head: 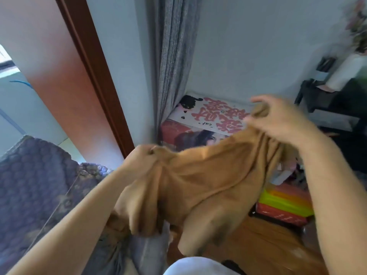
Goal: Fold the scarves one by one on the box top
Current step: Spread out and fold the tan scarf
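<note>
Soft daylight from the left; motion blur, edges warped.

Both hands hold a tan scarf (pixel 208 175) up in the air, stretched between them. The left hand (pixel 143 157) grips one bunched end, the right hand (pixel 278 120) pinches the other, higher up. Behind the scarf sits the box (pixel 198 116) with pink lettering, beside a grey curtain (pixel 170 56). Left of the scarf lies a purple patterned blanket (pixel 35 175).
</note>
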